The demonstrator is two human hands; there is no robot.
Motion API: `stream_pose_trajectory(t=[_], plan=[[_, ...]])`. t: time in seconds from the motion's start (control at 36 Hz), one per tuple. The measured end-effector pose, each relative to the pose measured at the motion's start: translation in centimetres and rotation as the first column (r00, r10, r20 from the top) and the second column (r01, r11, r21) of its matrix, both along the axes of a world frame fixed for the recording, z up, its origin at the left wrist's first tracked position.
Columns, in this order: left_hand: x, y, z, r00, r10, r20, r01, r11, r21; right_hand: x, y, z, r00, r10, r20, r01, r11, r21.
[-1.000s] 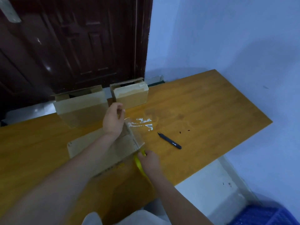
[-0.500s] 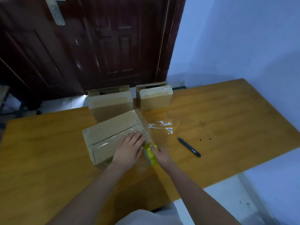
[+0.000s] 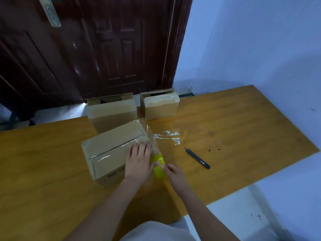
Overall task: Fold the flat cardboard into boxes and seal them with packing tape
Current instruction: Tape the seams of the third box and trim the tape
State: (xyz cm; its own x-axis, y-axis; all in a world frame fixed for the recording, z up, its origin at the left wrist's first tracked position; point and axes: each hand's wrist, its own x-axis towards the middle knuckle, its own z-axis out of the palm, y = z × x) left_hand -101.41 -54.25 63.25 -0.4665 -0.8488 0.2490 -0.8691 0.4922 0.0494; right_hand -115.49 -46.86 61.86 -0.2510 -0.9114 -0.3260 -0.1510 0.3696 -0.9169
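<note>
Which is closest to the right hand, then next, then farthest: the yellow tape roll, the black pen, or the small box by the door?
1. Yellow tape roll: gripped by the right hand.
2. Black pen: lying on the table, to its right.
3. Small box: at the table's far edge.

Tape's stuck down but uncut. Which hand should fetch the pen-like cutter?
Right hand, probably: the cutter lies on its side of the table, while the left hand presses flat on the box. It must first release the tape roll.
</note>
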Motion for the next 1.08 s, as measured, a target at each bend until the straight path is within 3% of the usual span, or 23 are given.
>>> stream_pose_trajectory(t=[0.19,0.31,0.42,0.56,0.69,0.94,1.08], plan=[[0.0,0.2,-0.5,1.0,-0.007,-0.025,0.005,0.996,-0.085,0.3,-1.5,0.2,0.988,0.068,-0.136,-0.059,0.996,0.07],[-0.1,0.2,-0.3,1.0,-0.012,0.001,0.012,0.998,-0.062,0.3,-1.5,-1.1,0.98,0.047,-0.194,-0.011,0.983,0.182],[-0.3,0.3,-0.3,0.999,0.002,0.041,0.0,0.999,-0.045,1.2,-1.4,-1.7,0.918,0.122,-0.377,-0.031,0.971,0.239],[-0.2,0.0,-0.5,0.996,0.009,0.084,-0.01,1.0,0.006,2.8,-2.1,-1.2,0.833,0.081,-0.548,0.086,0.958,0.272],[-0.2,0.5,-1.1,0.992,-0.014,0.123,0.008,0.999,0.046,2.6,-0.8,-1.3,0.829,0.06,-0.556,0.088,0.968,0.235],[0.3,0.1,-0.7,0.982,-0.028,0.189,0.01,0.995,0.096,3.1,-2.5,-1.1,0.839,0.143,-0.525,0.09,0.915,0.393],[0.3,0.1,-0.7,0.981,-0.037,0.19,0.012,0.992,0.128,3.1,-2.6,-1.1,0.847,0.155,-0.508,0.049,0.929,0.367]])
